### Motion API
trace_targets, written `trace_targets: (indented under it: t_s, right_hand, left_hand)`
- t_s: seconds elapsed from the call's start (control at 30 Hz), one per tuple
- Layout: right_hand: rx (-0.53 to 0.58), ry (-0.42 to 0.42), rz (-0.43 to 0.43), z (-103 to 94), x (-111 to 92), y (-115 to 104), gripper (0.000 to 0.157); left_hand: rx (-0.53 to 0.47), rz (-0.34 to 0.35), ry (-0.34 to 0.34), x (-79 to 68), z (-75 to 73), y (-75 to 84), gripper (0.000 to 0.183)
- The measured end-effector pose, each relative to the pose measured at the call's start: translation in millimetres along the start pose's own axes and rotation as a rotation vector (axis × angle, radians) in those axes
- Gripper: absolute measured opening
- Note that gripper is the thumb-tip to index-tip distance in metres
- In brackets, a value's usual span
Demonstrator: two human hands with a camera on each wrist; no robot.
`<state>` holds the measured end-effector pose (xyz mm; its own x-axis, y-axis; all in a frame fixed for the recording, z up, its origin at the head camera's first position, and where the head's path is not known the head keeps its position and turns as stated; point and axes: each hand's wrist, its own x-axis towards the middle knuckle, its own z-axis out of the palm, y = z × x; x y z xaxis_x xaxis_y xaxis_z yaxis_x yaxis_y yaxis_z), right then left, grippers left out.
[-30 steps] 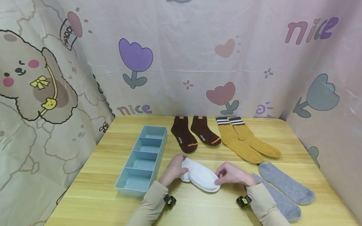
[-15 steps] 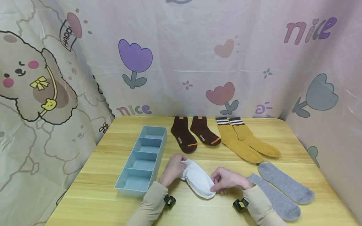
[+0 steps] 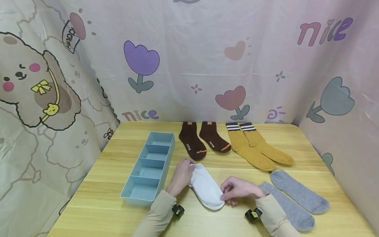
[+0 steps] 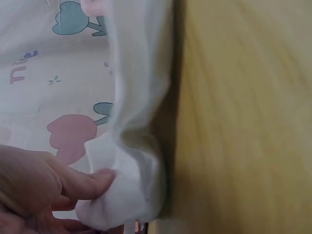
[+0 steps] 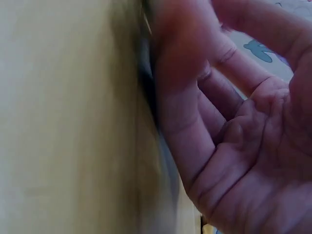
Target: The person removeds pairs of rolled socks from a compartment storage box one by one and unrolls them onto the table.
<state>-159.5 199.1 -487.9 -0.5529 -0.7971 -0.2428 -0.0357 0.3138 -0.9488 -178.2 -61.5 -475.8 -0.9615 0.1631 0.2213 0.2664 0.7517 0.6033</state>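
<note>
A white sock [image 3: 206, 187] lies slantwise between my two hands at the middle of the table. My left hand [image 3: 180, 176] pinches its far left end, and the left wrist view shows the thumb pressed against the bunched fabric of the sock [image 4: 136, 170]. At the rounded near right end, my right hand [image 3: 240, 188] pinches the edge between thumb and curled fingers. In the right wrist view the right hand [image 5: 234, 112] fills much of the picture, and the white fabric is hidden there.
A blue-grey divided box [image 3: 148, 171] stands left of the hands. Brown socks [image 3: 192, 141] and mustard socks [image 3: 248, 148] lie along the back. Grey socks [image 3: 299, 192] lie to the right, one partly behind the right forearm. A printed curtain [image 3: 189, 65] hangs behind the table.
The sock's right end has swung left and toward me with my right hand. My left hand has shifted slightly away from me, still holding the other end.
</note>
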Motion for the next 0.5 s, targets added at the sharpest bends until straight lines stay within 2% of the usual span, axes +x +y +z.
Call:
trace_targets:
  t_s: [0.1,0.27,0.5]
  right_hand:
    - [-0.027,-0.012,-0.026,-2.0,-3.0,0.3,0.026]
    - [0.038,-0.026,-0.068,-7.9,-12.8,0.4,0.026]
    - [0.042,0.032,-0.096,-23.3,-31.7,0.8,0.024]
  left_hand:
    - [-0.022,0.017,0.007,1.0,-3.8,3.5,0.006]
    - [-0.090,0.029,-0.024,6.6,-10.1,9.8,0.007]
    - [-0.173,0.049,-0.037,16.3,-11.1,18.8,0.011]
